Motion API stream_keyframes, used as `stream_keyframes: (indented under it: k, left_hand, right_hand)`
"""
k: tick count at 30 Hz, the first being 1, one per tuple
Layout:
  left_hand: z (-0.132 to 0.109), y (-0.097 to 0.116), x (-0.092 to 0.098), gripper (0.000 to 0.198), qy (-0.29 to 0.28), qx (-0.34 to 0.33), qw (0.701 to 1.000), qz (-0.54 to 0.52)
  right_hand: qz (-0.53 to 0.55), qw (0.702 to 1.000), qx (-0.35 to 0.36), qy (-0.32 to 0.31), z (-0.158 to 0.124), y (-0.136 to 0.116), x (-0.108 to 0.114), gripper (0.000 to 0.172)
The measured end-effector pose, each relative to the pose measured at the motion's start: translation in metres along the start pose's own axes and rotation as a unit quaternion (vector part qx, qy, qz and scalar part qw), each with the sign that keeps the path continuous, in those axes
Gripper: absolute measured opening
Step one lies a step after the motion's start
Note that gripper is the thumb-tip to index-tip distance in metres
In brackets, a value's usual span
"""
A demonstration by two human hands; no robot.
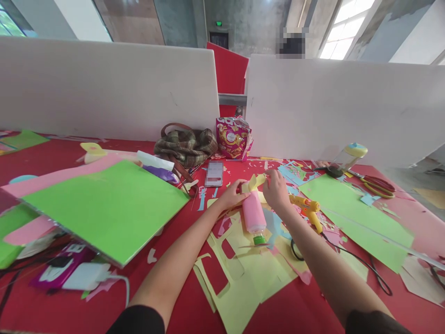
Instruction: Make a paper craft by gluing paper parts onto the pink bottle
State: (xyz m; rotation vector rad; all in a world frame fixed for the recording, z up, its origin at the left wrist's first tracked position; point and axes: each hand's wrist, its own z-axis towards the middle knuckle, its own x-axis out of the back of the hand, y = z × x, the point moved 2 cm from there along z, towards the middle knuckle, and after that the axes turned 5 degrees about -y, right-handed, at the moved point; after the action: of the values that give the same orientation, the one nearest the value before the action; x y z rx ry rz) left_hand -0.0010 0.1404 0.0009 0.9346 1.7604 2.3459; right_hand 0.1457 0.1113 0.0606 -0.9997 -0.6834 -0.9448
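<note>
- The left hand (232,195) gripped the far end of the bottle (253,213), its fingers curled about it where the yellow piece (256,182) sat.
- The right hand (276,188) had its thumb and fingertips drawn together on the right edge of the yellow piece; the exact contact was too small to tell.
- The bottle lay between the two forearms, wrapped in pink, its green cap (259,240) pointing back toward the person.
- Beneath and nearer the person, cut yellow sheets (257,287) overlapped, some with openings through which the red table (86,315) showed.
- Just right of the right hand lay a glue gun (306,205), its dark cord looping away behind the right forearm.
- Farther right, a green sheet (358,220) lay flat, with a clear jar (349,157) and scissors (378,185) near its far edge.
- Beyond the left hand lay a phone (214,175); behind it, a plaid bag (187,146) stood beside a snack pack (232,139).
- Well to the left, a green board (111,208) lay over pink material, with a white adapter (85,277) nearer the person.
- White panels (114,88) closed off the table's far side.
</note>
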Motion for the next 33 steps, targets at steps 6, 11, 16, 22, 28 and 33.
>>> stream_keyframes:
  k: [6,11,16,22,28,33]
  left_hand:
    - [0.002,-0.002,-0.001,0.031,0.002,0.003,1.0,-0.015]
    - [-0.001,0.002,-0.002,0.031,0.008,0.005,1.0,-0.024]
    - [-0.003,0.005,-0.004,0.031,0.023,0.009,0.999,-0.027]
    - [-0.001,0.002,-0.007,0.032,0.04,0.016,0.999,-0.031]
    - [0.0,0.003,-0.009,0.03,0.05,0.022,0.997,-0.047]
    - [0.003,0.002,-0.01,0.024,0.06,0.034,0.995,-0.066]
  right_hand:
    - [0.045,0.998,0.034,-0.038,-0.008,0.004,-0.013,0.03]
    - [0.097,0.995,-0.011,-0.002,-0.017,0.007,-0.021,0.047]
    - [0.099,0.995,0.008,-0.031,-0.02,0.008,-0.031,0.044]
    - [0.061,0.996,0.036,-0.053,-0.024,-0.001,-0.029,0.037]
    - [0.033,0.997,0.047,-0.056,-0.025,-0.005,-0.027,0.032]
    - [0.02,0.997,0.04,-0.055,-0.019,-0.006,-0.027,0.032]
